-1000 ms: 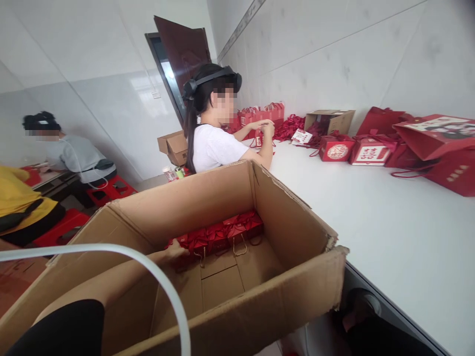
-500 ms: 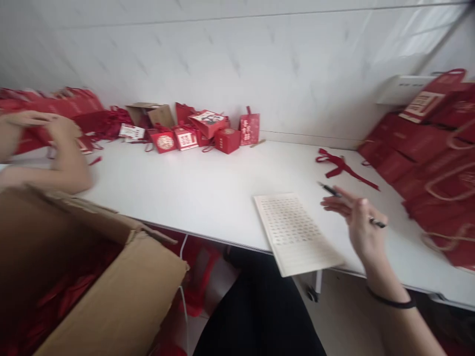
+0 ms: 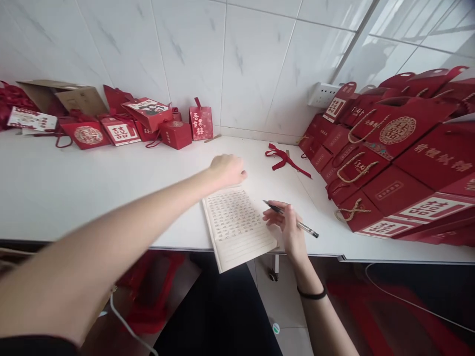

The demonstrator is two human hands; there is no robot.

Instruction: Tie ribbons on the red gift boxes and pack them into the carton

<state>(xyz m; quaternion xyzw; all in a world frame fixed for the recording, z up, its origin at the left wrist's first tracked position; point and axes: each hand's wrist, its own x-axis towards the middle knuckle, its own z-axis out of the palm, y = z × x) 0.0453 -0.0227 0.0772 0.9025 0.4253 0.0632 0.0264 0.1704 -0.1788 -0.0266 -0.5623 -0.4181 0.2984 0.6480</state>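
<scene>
My right hand (image 3: 287,225) is closed around a black-and-clear pen (image 3: 306,229), its tip pointing up and left, at the right side of the notebook page. The notebook (image 3: 237,235) lies tilted at the table's front edge, its lower corner overhanging. Rows of handwriting fill the upper part of the page, with ruled lines bare below. From the left, my left arm reaches across to the notebook's top edge. There my left hand (image 3: 227,170) is curled with the knuckles up; its fingers are mostly hidden, so what they hold, if anything, does not show.
A red ribbon (image 3: 284,159) lies beyond the notebook on the white table (image 3: 159,190). Stacked red gift boxes (image 3: 401,158) crowd the right side. Small red boxes (image 3: 176,133) and an open cardboard box (image 3: 83,101) line the wall. A power strip (image 3: 322,94) is on the wall.
The view has swung right, so the other person and the large cardboard box are out of sight. My left arm has come in over the table. The pen stays in my right hand, now closer to the page.
</scene>
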